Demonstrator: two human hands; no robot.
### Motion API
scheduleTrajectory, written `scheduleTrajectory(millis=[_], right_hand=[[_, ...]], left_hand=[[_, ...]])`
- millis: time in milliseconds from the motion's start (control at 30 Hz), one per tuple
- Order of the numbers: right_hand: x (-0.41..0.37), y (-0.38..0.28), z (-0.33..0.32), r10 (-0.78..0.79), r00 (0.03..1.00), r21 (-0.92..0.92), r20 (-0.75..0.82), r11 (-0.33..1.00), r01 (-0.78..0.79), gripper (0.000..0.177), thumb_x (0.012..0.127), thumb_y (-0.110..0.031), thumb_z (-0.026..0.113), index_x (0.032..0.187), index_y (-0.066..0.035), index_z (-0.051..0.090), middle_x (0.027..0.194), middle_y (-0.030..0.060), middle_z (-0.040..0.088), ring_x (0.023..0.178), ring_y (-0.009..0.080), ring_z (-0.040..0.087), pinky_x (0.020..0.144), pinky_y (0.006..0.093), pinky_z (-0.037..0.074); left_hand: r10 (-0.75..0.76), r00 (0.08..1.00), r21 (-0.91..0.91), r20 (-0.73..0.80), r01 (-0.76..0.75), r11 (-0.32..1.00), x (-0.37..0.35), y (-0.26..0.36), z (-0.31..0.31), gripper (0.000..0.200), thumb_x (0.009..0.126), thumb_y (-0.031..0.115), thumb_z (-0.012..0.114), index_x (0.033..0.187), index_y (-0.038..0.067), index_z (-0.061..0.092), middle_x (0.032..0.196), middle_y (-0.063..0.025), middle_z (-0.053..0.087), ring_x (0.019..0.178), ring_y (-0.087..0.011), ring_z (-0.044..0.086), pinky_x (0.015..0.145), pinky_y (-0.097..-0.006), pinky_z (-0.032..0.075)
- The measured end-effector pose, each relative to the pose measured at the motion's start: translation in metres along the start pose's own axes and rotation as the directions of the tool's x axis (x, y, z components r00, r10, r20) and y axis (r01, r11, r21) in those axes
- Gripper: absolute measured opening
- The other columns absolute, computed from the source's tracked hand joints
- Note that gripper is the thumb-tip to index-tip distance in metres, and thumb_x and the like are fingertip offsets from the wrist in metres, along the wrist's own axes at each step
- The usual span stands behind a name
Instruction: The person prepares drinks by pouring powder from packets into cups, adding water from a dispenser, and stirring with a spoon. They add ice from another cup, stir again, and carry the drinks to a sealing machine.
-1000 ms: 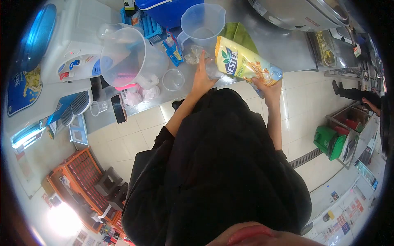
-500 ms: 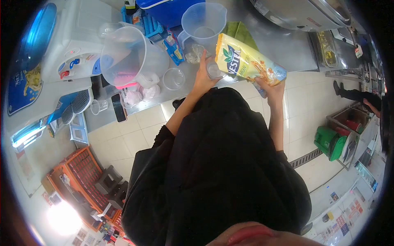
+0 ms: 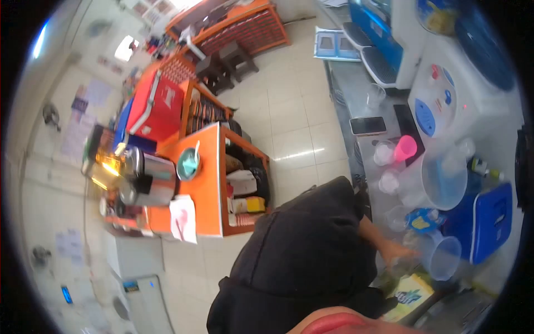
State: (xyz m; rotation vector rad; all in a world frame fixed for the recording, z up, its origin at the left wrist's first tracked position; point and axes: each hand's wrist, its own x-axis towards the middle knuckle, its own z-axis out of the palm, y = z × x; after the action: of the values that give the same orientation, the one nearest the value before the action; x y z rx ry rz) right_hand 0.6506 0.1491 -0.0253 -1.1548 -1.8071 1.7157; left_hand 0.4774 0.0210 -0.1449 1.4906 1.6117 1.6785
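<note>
- Left hand [image 3: 394, 251]: grip around a clear cup [image 3: 401, 268], near the plastic jug [image 3: 443, 258].
- Nestea pouch [image 3: 410, 298]: beside that cup.
- Right hand: hidden; can't tell its grip.

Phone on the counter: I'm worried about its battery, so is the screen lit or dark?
Dark: the phone shows a black face, nothing glowing.

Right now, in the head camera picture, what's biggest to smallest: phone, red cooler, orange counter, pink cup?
1. Orange counter
2. Red cooler
3. Phone and pink cup: too alike to rank
</note>
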Motion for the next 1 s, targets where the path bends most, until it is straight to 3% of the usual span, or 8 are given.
scheduleTrajectory(millis=[67,133,367,400,467,500,633,1000], right_hand=[[0.0,0.002,-0.001,-0.012,1.0,0.018,-0.002,1.0,0.012,0.041,0.085,-0.013,0.072,0.122,0.001,0.062,0.115,0.0109,0.065,0.104,0.0226,0.064,0.093,0.0364,0.051],[-0.001,0.006,-0.007,-0.012,1.0,0.065,0.001,0.998,0.012,0.041,0.086,-0.013,0.071,0.123,0.001,0.062,0.117,0.0111,0.065,0.104,0.0233,0.064,0.094,0.0368,0.051],[-0.023,0.015,-0.062,0.048,0.996,0.235,-0.071,0.971,-0.03,0.041,0.088,-0.011,0.066,0.127,0.001,0.06,0.123,0.012,0.062,0.104,0.0257,0.064,0.095,0.0383,0.05],[-0.032,0.018,-0.07,0.15,0.985,0.423,-0.083,0.9,-0.101,0.041,0.088,-0.01,0.066,0.127,0.001,0.06,0.124,0.0121,0.062,0.104,0.026,0.064,0.096,0.0385,0.05],[-0.037,0.029,-0.071,0.391,0.92,0.923,0.022,0.347,-0.169,0.041,0.089,-0.01,0.064,0.128,0.001,0.06,0.126,0.0123,0.061,0.105,0.0267,0.064,0.096,0.0389,0.05],[-0.043,0.027,-0.061,-0.06,0.993,0.461,-0.103,0.882,0.101,0.049,0.089,-0.005,0.065,0.136,0.002,0.052,0.133,0.0142,0.057,0.105,0.0259,0.065,0.096,0.0381,0.051],[-0.059,0.0,-0.056,-0.017,0.963,0.451,-0.27,0.881,0.142,0.068,0.08,0.001,0.076,0.14,0.004,0.043,0.122,0.0129,0.062,0.103,0.0204,0.065,0.09,0.0341,0.053],[-0.064,-0.019,-0.049,-0.064,0.954,0.238,-0.294,0.962,0.137,0.075,0.07,0.002,0.086,0.131,0.003,0.042,0.117,0.0135,0.061,0.102,0.0185,0.065,0.087,0.0311,0.055]], left_hand=[[-0.052,0.997,-0.14,0.05,0.059,0.988,0.008,0.01,0.001,0.125,0.067,0.05,0.084,0.157,0.007,0.01,0.151,-0.0211,0.037,0.141,-0.0403,0.032,0.114,-0.052,0.029],[-0.004,1.0,0.216,-0.004,0.005,0.976,-0.003,0.011,-0.005,0.137,0.067,0.062,0.082,0.157,0.006,-0.004,0.141,-0.0215,0.046,0.127,-0.0434,0.047,0.104,-0.0501,0.039],[0.012,0.997,0.237,-0.07,0.005,0.972,-0.014,0.016,-0.027,0.091,0.073,0.052,0.081,0.143,0.008,0.042,0.136,-0.0179,0.047,0.128,-0.0363,0.043,0.108,-0.0517,0.033],[0.017,0.998,0.135,-0.066,-0.008,0.991,-0.011,0.017,-0.033,0.091,0.072,0.05,0.082,0.143,0.008,0.042,0.136,-0.0174,0.047,0.129,-0.0362,0.042,0.107,-0.0506,0.032],[0.057,0.996,0.155,-0.067,-0.046,0.987,-0.008,0.013,-0.034,0.092,0.072,0.041,0.084,0.144,0.004,0.039,0.138,-0.0176,0.046,0.134,-0.0343,0.038,0.111,-0.0478,0.03],[-0.009,0.995,0.129,-0.102,0.022,0.991,-0.005,0.026,-0.034,0.095,0.071,0.035,0.085,0.145,0.003,0.036,0.141,-0.0175,0.045,0.136,-0.0329,0.037,0.114,-0.0464,0.027],[-0.141,0.989,-0.113,-0.039,0.136,0.984,0.008,0.041,-0.033,0.091,0.069,0.017,0.086,0.143,0.004,0.036,0.141,-0.018,0.044,0.135,-0.034,0.041,0.114,-0.0438,0.032],[-0.117,0.993,0.113,-0.016,0.118,0.987,0.02,0.042,-0.013,0.092,0.066,0.019,0.087,0.142,0.003,0.037,0.136,-0.0175,0.048,0.13,-0.0329,0.048,0.109,-0.0424,0.037]])
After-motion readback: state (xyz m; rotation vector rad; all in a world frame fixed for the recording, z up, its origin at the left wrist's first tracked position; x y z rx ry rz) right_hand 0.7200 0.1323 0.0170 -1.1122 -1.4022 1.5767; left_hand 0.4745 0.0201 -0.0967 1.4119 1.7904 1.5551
